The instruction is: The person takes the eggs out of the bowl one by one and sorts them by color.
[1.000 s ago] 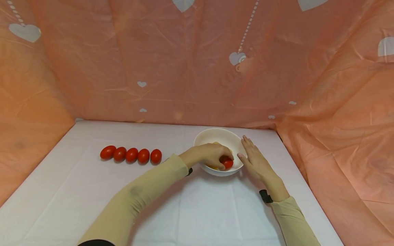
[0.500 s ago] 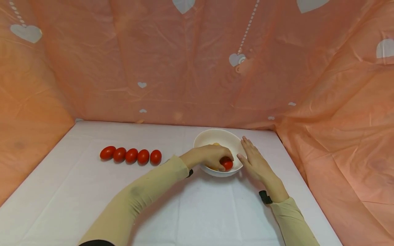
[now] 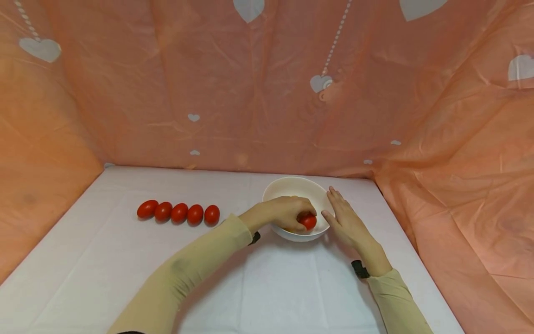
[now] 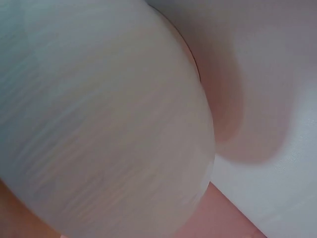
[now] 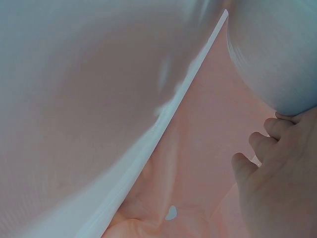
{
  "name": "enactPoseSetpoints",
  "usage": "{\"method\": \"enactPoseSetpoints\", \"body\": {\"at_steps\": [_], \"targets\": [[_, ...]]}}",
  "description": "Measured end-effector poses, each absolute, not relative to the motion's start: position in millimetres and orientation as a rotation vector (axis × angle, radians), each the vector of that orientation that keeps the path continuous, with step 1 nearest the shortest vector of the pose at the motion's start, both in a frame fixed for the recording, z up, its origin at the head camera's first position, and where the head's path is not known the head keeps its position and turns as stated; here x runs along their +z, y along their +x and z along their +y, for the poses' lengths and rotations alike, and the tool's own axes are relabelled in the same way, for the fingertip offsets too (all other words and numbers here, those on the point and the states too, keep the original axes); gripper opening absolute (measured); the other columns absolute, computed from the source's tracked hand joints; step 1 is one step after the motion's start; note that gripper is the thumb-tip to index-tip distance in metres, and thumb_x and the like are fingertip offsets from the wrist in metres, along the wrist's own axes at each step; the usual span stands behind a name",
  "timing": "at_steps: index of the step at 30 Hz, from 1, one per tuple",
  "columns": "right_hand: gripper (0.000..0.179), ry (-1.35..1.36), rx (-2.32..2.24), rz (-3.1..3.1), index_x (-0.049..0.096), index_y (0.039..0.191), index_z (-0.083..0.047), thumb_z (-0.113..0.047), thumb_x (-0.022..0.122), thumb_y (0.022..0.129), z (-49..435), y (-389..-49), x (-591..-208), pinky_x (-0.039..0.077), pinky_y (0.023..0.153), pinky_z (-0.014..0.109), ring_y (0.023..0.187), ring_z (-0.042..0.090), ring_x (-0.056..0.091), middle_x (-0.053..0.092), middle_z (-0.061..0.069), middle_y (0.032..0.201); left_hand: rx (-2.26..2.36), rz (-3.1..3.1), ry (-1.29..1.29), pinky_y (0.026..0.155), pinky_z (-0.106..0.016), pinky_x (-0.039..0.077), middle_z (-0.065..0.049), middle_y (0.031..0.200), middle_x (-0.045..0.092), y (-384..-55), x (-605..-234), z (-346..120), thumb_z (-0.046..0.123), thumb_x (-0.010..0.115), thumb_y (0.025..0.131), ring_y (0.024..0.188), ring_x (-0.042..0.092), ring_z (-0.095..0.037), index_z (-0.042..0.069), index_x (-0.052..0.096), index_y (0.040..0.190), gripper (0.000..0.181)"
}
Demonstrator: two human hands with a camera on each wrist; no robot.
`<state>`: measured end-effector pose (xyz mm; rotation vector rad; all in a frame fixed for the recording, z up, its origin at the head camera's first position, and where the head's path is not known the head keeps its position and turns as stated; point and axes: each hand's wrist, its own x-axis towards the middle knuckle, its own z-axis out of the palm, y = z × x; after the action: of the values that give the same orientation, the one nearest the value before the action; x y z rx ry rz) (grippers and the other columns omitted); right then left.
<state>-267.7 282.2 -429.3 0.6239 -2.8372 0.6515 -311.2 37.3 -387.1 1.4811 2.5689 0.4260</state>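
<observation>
A white bowl (image 3: 288,185) stands toward the back of the table, right of centre. Reaching over its near left rim, my left hand (image 3: 289,213) curls its fingers and thumb round a red tomato (image 3: 309,222) inside it. Something yellow (image 3: 290,230) lies beneath that hand, mostly hidden. My right hand (image 3: 346,220) rests against the bowl's right side with its fingers straight. In the right wrist view the fingers (image 5: 262,144) sit beside the bowl's outer wall (image 5: 277,59). The bowl's pale outside (image 4: 114,119) fills much of the left wrist view, where the tomato is not seen.
Several red tomatoes (image 3: 179,213) lie in a row on the white-covered table (image 3: 279,287), left of the bowl. An orange curtain (image 3: 250,93) with pale hearts encloses the back and both sides.
The head view has shifted slightly, so everything sits a little lower in it. Less of the yellow thing shows beside my left hand. Both hands keep their places at the bowl.
</observation>
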Motion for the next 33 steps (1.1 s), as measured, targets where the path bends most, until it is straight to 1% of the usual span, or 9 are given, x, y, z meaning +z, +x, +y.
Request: {"method": "enactPoseSetpoints", "body": {"at_steps": [9,17,20,25,29,33], "targets": [[0.067,0.62,0.649,-2.834,0.025,0.161,0.005,-0.035,0.044,0.111,282,-267,-430,0.016,0.124,0.062,0.157,0.043,0.015,0.017,0.019,0.172,0.615,2.611,1.433,0.095,-0.022,0.048,0.001,0.127,0.062,-306,-382,27,0.026,0.08,0.092,0.104,0.059,-0.01,0.016,0.067,0.135,0.046],[0.067,0.617,0.643,-2.834,0.025,0.161,0.006,-0.035,0.044,0.111,282,-267,-429,0.016,0.124,0.062,0.157,0.044,0.016,0.017,0.02,0.171,0.864,2.665,1.39,0.1,-0.024,0.049,-0.004,0.13,0.06,-302,-386,12,0.022,0.081,0.09,0.114,0.06,-0.016,0.011,0.066,0.135,0.049],[0.067,0.613,0.639,-2.836,0.025,0.161,0.006,-0.034,0.045,0.111,282,-267,-429,0.016,0.124,0.061,0.156,0.044,0.016,0.018,0.021,0.171,0.983,2.682,1.344,0.101,-0.027,0.05,-0.005,0.131,0.059,-299,-388,5,0.022,0.082,0.089,0.116,0.061,-0.018,0.008,0.066,0.137,0.052],[0.067,0.609,0.641,-2.837,0.025,0.161,0.006,-0.035,0.045,0.111,282,-267,-430,0.015,0.125,0.061,0.157,0.044,0.015,0.017,0.02,0.171,1.147,2.696,1.31,0.103,-0.035,0.052,-0.007,0.135,0.057,-296,-391,-6,0.022,0.084,0.087,0.12,0.06,-0.021,0.006,0.066,0.138,0.056],[0.068,0.609,0.645,-2.842,0.024,0.161,0.005,-0.036,0.044,0.111,282,-267,-430,0.014,0.125,0.06,0.157,0.043,0.014,0.017,0.02,0.171,1.251,2.705,1.305,0.101,-0.042,0.054,-0.006,0.136,0.057,-295,-396,-15,0.023,0.085,0.087,0.115,0.061,-0.02,0.006,0.066,0.137,0.056],[0.068,0.614,0.643,-2.84,0.024,0.161,0.006,-0.035,0.044,0.111,281,-267,-429,0.015,0.124,0.061,0.157,0.044,0.015,0.017,0.021,0.171,1.357,2.715,1.32,0.099,-0.044,0.055,-0.007,0.134,0.057,-291,-399,-24,0.02,0.086,0.086,0.109,0.062,-0.019,0.005,0.066,0.135,0.055]]}}
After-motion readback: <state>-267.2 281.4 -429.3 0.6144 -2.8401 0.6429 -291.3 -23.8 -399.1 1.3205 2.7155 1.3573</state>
